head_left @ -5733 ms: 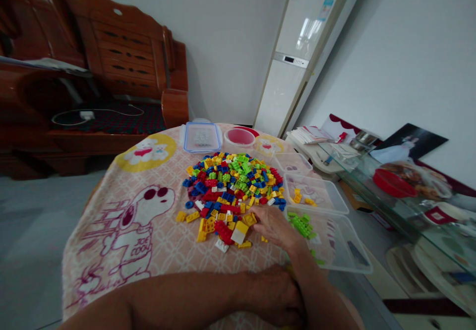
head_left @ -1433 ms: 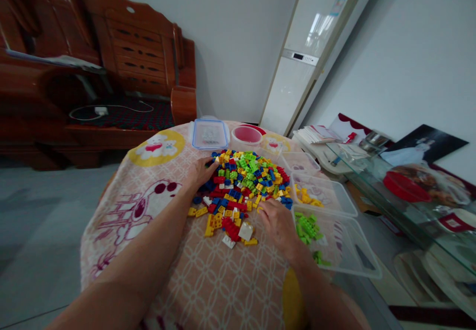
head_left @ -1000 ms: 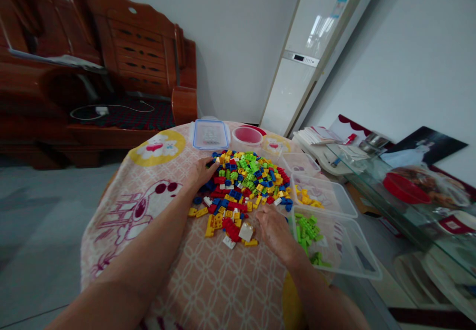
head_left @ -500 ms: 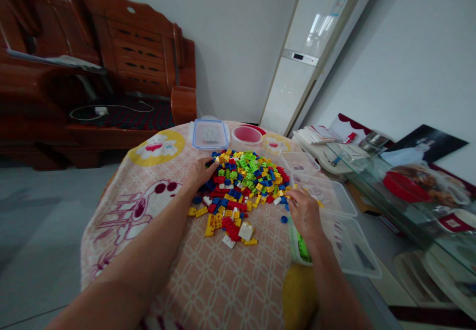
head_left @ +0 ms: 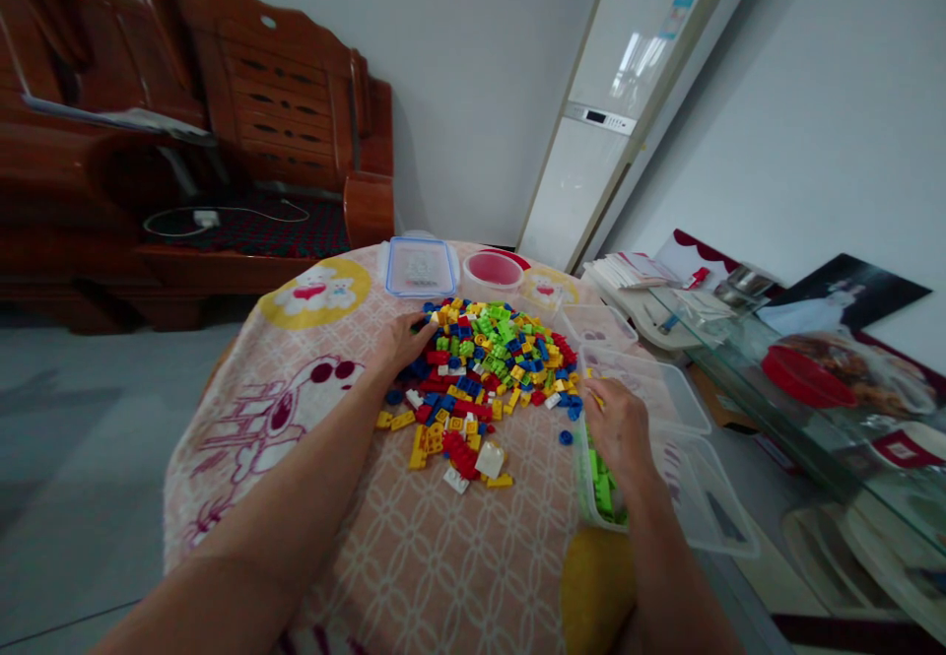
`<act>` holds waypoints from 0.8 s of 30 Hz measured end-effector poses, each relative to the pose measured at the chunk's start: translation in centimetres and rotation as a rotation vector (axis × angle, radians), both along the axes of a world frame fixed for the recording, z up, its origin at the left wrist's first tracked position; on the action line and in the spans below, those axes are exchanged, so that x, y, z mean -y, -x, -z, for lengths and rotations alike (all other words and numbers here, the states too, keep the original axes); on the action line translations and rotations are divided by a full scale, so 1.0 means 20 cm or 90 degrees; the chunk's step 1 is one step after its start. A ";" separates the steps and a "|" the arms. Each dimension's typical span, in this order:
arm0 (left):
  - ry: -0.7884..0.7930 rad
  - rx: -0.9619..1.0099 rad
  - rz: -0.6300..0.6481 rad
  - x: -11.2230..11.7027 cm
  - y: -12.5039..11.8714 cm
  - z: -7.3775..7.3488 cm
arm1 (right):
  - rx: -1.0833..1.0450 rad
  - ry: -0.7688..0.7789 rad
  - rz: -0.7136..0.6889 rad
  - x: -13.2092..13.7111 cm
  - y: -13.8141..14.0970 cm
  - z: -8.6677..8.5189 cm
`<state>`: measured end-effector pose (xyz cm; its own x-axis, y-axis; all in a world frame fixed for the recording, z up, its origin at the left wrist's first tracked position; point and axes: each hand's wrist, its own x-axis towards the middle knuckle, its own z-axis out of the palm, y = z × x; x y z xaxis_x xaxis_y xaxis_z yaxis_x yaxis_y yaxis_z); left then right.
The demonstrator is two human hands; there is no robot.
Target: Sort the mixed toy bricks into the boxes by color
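A heap of small toy bricks (head_left: pixel 492 360) in red, blue, yellow, green and white lies on a pink cartoon-print tablecloth (head_left: pixel 296 409). My left hand (head_left: pixel 403 340) rests against the heap's left edge, fingers stretched onto the bricks. My right hand (head_left: pixel 617 424) hovers over the clear plastic bins at the right, fingers curled; what they hold is hidden. Under it stands the bin with green bricks (head_left: pixel 695 512). The bin with yellow bricks (head_left: pixel 665 384) is just beyond its fingertips.
A third clear bin (head_left: pixel 595 325), a blue-rimmed lid (head_left: pixel 420 268) and a pink bowl (head_left: pixel 492 271) stand behind the heap. One blue round brick (head_left: pixel 566 436) lies apart. A wooden sofa (head_left: pixel 243 143) is at the left, a glass table (head_left: pixel 783 379) at the right.
My right hand has moved from the near edge of the heap to the right, over the bins. My left hand has stayed at the heap's left edge.
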<state>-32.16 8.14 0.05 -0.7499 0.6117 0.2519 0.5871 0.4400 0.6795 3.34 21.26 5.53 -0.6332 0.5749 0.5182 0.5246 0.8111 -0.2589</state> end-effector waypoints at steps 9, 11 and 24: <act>-0.006 -0.002 -0.014 0.00 0.00 0.01 | 0.162 -0.029 -0.428 0.59 0.26 0.04; -0.003 -0.005 -0.012 0.00 0.00 0.01 | 0.208 -0.048 -0.448 0.63 0.27 0.06; 0.019 -0.012 -0.007 0.00 -0.01 -0.01 | 0.192 0.053 -0.244 0.43 0.21 0.10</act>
<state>-32.05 8.14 0.23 -0.7518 0.6113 0.2473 0.5948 0.4667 0.6546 -0.91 12.71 3.44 -0.9217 0.3036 0.2414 0.2545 0.9430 -0.2142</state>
